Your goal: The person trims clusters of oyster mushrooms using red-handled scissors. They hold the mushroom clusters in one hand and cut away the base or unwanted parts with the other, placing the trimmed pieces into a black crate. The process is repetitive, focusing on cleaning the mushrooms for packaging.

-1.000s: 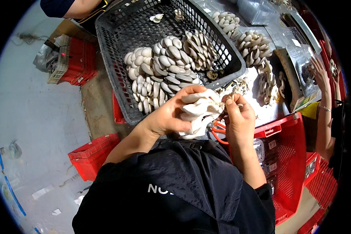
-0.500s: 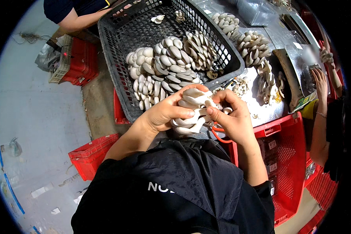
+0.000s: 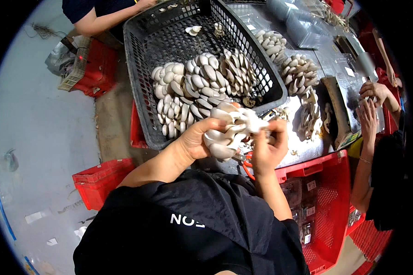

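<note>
My left hand (image 3: pixel 198 139) is wrapped round a pale oyster mushroom cluster (image 3: pixel 225 133), its caps toward the left and its white stem base toward the right. At that base, my right hand (image 3: pixel 270 145) is closed in a pinch, its fingertips slightly blurred. Under my right hand lie scissors with red-orange handles (image 3: pixel 248 164), partly hidden. Just beyond my hands stands a black perforated crate (image 3: pixel 140 98) with several grey-white oyster mushroom clusters (image 3: pixel 201 75) heaped in its near part.
More clusters (image 3: pixel 300 73) and trimmings lie on the metal table (image 3: pixel 323 62), right of the crate. Clear plastic trays (image 3: pixel 303 32) are stacked farther back. A red crate (image 3: pixel 332 206) with packages stands at my right. Another person's hands (image 3: pixel 369 107) work at the right; another person's arm (image 3: pixel 108 20) reaches in at far left.
The cluster has turned in my left hand, so its stem base now points right. My right hand has shifted from the cluster's side to its base. The head view has shifted slightly.
</note>
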Tool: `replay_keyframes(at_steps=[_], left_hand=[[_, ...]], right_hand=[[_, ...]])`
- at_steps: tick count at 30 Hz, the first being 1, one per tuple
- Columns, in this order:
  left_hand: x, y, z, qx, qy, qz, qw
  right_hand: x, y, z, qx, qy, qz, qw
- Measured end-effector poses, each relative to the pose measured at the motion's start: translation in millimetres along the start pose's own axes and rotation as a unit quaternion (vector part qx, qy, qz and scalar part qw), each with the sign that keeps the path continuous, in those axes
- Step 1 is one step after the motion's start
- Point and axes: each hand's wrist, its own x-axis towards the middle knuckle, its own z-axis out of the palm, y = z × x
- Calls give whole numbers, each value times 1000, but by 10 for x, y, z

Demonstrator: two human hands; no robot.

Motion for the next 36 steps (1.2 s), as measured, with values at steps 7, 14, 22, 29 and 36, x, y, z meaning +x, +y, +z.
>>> replay_keyframes(at_steps=[7,14,22,29,36], left_hand=[[-3,24,-80,-119,-217,17,969],[68,-19,-123,-3,-118,-41,992],[184,57,54,141,11,-51,989],[446,-71,123,89,129,-59,986],[1903,-20,749,381,-46,-69,921]], right_hand=[[215,110,-594,351,25,390,851],[152,-353,-378,372,-168,466,785],[182,-225,-441,284,-146,432,843],[116,-46,-729,-227,20,-65,971],[-321,904,-1249,-355,-157,180,904]])
